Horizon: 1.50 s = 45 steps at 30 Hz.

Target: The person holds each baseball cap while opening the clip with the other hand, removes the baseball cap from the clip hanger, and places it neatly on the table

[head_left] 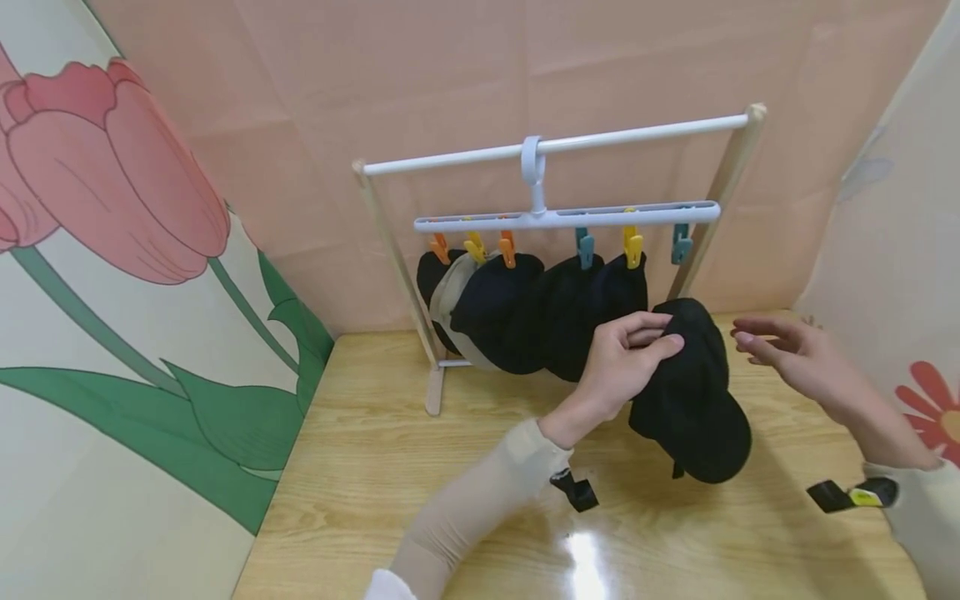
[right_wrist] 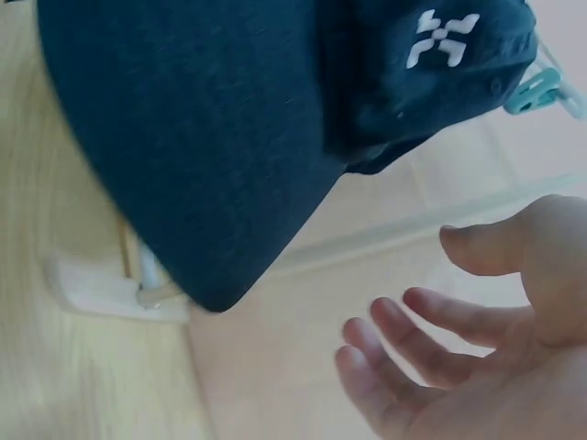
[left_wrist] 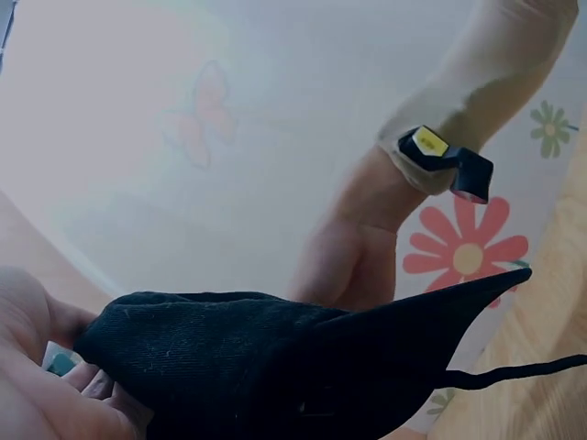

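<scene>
A black baseball cap is pinched at its crown by my left hand, its brim pointing down toward the table. The right wrist view shows a small white emblem on the front of the cap. My right hand hovers just right of the cap, apart from it, fingers loosely bent and holding nothing. Above the cap, a teal clip hangs at the right end of the white clip hanger. In the left wrist view, a strap sticks out from the cap.
Several dark caps and a beige one hang in an overlapping row from orange, yellow and teal clips. A wooden-legged rack with a white rod carries the hanger on the wood-grain table. Printed panels stand alongside.
</scene>
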Each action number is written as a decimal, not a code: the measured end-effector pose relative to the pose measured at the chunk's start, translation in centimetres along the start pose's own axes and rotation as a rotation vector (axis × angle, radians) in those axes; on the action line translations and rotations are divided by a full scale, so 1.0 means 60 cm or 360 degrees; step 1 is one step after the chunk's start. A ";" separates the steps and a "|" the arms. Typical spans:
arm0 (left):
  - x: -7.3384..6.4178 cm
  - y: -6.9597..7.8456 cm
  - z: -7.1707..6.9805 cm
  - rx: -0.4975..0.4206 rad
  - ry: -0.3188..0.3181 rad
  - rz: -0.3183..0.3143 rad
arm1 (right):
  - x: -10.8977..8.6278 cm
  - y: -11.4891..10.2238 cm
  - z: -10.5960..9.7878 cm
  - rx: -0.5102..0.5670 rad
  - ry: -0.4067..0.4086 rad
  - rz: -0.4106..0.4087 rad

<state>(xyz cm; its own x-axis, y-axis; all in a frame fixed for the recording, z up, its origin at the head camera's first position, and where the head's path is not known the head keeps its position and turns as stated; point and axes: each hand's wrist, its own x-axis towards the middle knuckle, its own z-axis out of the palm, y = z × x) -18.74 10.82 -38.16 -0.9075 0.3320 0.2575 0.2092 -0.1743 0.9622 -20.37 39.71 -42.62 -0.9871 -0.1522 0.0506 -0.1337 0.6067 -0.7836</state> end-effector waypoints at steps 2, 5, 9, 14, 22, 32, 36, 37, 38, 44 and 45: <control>-0.002 -0.001 0.003 -0.0007 0.0017 -0.0001 | -0.002 0.010 0.002 -0.0036 -0.0057 0.0016; -0.006 -0.001 0.007 -0.0010 0.0023 0.0008 | -0.007 0.023 0.005 -0.0065 -0.0140 0.0006; -0.011 -0.001 0.011 -0.0001 0.0030 0.0032 | -0.016 0.036 0.008 -0.0106 -0.0293 0.0071; -0.016 -0.002 0.012 0.0003 0.0044 0.0068 | -0.025 0.051 0.014 -0.0052 -0.0551 0.0148; -0.024 -0.002 0.016 -0.0057 0.0041 0.0103 | -0.043 0.064 0.017 0.0189 -0.0721 0.0248; -0.024 0.000 0.017 -0.0136 0.0054 0.0084 | -0.047 0.061 0.010 0.0224 -0.0789 0.0255; -0.025 -0.001 0.016 -0.0120 0.0060 0.0069 | -0.046 0.056 0.010 0.0191 -0.0791 0.0249; -0.025 -0.001 0.016 -0.0117 0.0061 0.0065 | -0.047 0.055 0.010 0.0186 -0.0790 0.0249; -0.026 -0.001 0.016 -0.0117 0.0061 0.0059 | -0.047 0.055 0.010 0.0186 -0.0792 0.0251; -0.029 0.001 0.012 -0.0117 0.0040 0.0033 | -0.045 0.061 0.002 0.0251 -0.0835 0.0225; -0.030 0.001 0.010 -0.0119 0.0033 0.0024 | -0.045 0.061 0.000 0.0260 -0.0841 0.0222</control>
<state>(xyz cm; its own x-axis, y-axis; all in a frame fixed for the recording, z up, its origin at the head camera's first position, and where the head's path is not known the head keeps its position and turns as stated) -16.85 10.79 -38.50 -0.9118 0.3098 0.2694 0.1961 -0.2479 0.9487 -18.21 42.35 -45.62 -0.8104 -0.4743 -0.3439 0.0519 0.5267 -0.8485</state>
